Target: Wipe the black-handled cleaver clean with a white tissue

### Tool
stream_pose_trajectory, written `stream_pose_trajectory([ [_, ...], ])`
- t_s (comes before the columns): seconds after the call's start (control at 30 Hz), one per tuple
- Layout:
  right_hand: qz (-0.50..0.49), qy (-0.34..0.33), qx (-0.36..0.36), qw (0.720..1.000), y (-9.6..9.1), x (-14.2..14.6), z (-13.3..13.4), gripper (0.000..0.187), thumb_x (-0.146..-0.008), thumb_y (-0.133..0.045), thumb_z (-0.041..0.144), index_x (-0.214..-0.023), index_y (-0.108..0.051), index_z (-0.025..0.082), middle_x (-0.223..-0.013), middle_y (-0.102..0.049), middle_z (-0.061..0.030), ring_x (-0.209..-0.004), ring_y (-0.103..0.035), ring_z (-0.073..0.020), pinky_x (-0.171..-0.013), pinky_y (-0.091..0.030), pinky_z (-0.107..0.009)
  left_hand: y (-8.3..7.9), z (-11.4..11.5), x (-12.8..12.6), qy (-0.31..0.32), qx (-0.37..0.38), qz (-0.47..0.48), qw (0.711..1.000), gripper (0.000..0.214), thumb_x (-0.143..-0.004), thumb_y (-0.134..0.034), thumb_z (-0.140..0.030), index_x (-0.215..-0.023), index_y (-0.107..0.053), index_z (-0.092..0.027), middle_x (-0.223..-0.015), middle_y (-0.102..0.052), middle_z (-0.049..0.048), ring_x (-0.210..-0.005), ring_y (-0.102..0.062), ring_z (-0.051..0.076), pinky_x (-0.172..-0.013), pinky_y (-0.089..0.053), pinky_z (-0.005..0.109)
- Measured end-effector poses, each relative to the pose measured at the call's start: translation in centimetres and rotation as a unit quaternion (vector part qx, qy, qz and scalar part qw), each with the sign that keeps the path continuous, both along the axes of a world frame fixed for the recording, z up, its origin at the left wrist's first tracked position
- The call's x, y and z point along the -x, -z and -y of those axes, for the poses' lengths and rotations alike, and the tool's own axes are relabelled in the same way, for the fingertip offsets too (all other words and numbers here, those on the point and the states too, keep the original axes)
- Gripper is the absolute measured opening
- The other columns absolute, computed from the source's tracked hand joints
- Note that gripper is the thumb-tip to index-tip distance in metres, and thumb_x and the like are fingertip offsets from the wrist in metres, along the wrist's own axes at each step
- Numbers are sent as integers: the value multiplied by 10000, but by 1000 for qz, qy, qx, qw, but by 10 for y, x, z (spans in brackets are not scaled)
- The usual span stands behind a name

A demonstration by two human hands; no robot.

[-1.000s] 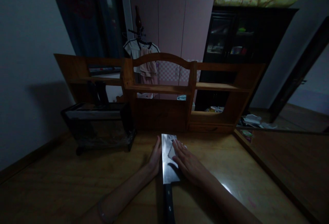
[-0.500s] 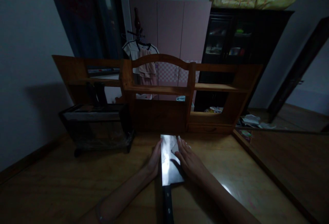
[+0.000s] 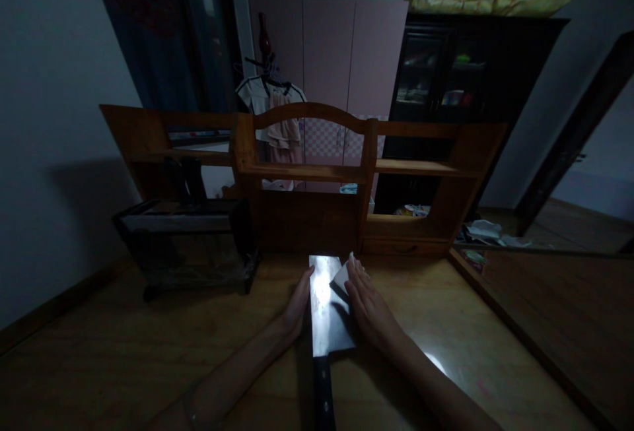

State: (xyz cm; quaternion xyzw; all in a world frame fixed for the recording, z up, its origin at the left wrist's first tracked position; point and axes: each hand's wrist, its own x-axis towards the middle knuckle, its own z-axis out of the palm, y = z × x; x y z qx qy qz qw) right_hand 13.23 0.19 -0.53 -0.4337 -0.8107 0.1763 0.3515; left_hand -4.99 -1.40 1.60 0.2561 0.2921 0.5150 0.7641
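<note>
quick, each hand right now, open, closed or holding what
Left hand: at the left edge of the cleaver; grip cannot be told.
Right hand: holding white cloth or paper at the cleaver.

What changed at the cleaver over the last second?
The right hand and the white piece it holds shifted rightward across the cleaver, toward its right edge. Nothing visibly taken up or let go. Unchanged: left hand at the left edge, cleaver about where it was.
</note>
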Motion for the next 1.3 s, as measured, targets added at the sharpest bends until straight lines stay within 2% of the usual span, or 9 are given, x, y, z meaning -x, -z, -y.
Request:
stream_pose_trajectory([
  [0.13,27,-11,-12,1000,-10,0,7,568,-1031,-228,418,-1547,-96,221,-1609,-103,-71,-1478,-101,-234,-1193,-186,-510,5,-3,1,7,-20,8,1000,542,-944,-479,-451,-1306,-578,-59,-1189,-685,142,-1156,-615,292,-1090,-352,370],
  [0.17,44,-30,-26,998,-15,1,11,575,-1031,-243,416,-1548,-79,226,-1610,-94,-65,-1480,-89,-231,-1196,-180,-503,7,-5,1,1,-23,12,1000,531,-944,-482,-443,-1301,-581,-62,-1181,-690,139,-1141,-623,287,-1084,-359,365],
  [0.27,123,-149,-75,978,-33,8,27,604,-1019,-321,416,-1548,-80,249,-1614,-88,-24,-1484,-70,-219,-1212,-144,-467,15,-8,2,-5,-6,17,1000,524,-934,-490,-475,-1221,-624,-57,-1088,-723,145,-1007,-684,272,-1021,-425,365],
  [0.43,168,-221,-72,958,-45,23,45,653,-1011,-340,443,-1549,-31,237,-1611,-89,-8,-1483,-96,-193,-1222,-148,-404,20,-7,6,24,32,8,999,667,-872,-469,-668,-995,-672,-44,-877,-737,188,-824,-717,295,-859,-524,397],
  [0.63,167,-199,-64,963,-40,24,45,608,-1018,-320,425,-1549,-84,245,-1606,-121,-11,-1479,-127,-200,-1218,-174,-416,12,-4,5,20,54,5,998,697,-866,-430,-704,-938,-678,-57,-810,-736,192,-819,-723,321,-814,-539,409],
  [0.77,164,-179,-70,968,-36,24,43,578,-1021,-312,412,-1546,-132,250,-1601,-155,-10,-1474,-158,-206,-1213,-200,-423,13,-5,5,9,32,24,999,685,-901,-422,-655,-1116,-660,-50,-946,-741,185,-981,-694,325,-915,-500,402],
  [0.93,158,-133,-61,976,-30,17,35,586,-1011,-334,442,-1541,-173,251,-1586,-216,-29,-1457,-222,-225,-1198,-239,-445,23,-11,8,25,-9,60,998,690,-932,-377,-629,-1305,-569,-82,-1188,-679,166,-1196,-588,299,-1097,-350,403],
  [1.13,153,-89,-14,984,-25,3,23,605,-1005,-313,490,-1536,-201,222,-1580,-219,-61,-1453,-228,-240,-1185,-255,-468,22,-13,5,43,-28,93,994,679,-937,-387,-610,-1343,-541,-89,-1294,-617,169,-1261,-531,302,-1126,-315,414],
  [1.3,146,-55,-11,988,-14,-2,15,597,-1007,-304,490,-1529,-234,209,-1573,-236,-68,-1443,-251,-259,-1170,-287,-487,15,-11,3,25,-13,86,996,664,-935,-403,-604,-1322,-565,-89,-1317,-605,153,-1286,-509,285,-1130,-318,374],
])
